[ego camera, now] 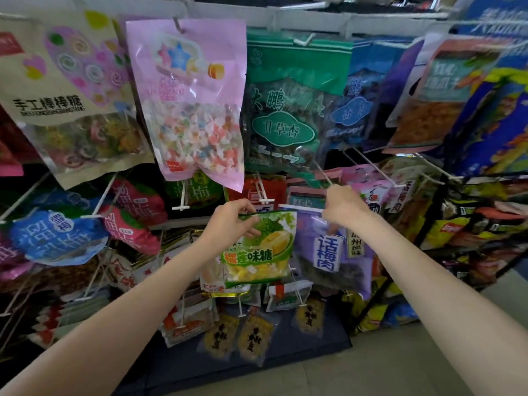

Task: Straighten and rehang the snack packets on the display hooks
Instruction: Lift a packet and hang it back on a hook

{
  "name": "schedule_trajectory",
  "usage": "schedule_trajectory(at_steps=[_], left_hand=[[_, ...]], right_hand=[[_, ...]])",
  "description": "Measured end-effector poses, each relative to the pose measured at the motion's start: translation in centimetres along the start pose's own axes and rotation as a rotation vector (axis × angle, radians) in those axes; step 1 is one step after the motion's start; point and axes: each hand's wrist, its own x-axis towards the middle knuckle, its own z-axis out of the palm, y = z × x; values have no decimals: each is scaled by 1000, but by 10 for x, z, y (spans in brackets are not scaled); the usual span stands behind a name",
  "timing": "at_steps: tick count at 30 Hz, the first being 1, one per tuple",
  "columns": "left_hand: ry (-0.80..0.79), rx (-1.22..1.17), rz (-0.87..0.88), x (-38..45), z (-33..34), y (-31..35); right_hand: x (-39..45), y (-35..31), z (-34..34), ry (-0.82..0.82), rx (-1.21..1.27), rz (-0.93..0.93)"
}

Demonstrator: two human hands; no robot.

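Observation:
My left hand [233, 224] grips the top left edge of a green durian candy packet [261, 250], holding it in front of the middle row of the rack. My right hand [344, 208] pinches the tip of a white display hook [321, 172] that juts out just right of the packet. A purple plum packet [328, 252] hangs right below my right hand, beside the green one. Above hang a pink star candy packet [194, 104] and a dark green apricot packet [285, 110].
Packets crowd the rack on all sides: a beige lollipop bag [65, 95] at upper left, blue and pink plum bags [57, 238] at left, chip bags [471, 224] on a side rack at right. Bare white hooks [183, 200] stick out. Grey floor [400, 367] lies at lower right.

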Motion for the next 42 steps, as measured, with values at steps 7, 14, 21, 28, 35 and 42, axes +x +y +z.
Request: schedule_trajectory(at_steps=[7, 14, 21, 28, 35, 42], left_hand=[[171, -105, -34, 28, 22, 2], [175, -106, -53, 48, 33, -4], [167, -256, -135, 46, 30, -4], [225, -333, -347, 49, 31, 4], [358, 18, -275, 37, 35, 14], [251, 123, -140, 11, 40, 10]], right_hand=[[2, 23, 3, -73, -95, 69], [4, 25, 8, -175, 69, 87], [4, 21, -3, -155, 129, 15], [-4, 29, -16, -112, 93, 7], [-8, 29, -20, -121, 140, -21], [-8, 24, -24, -100, 189, -75]])
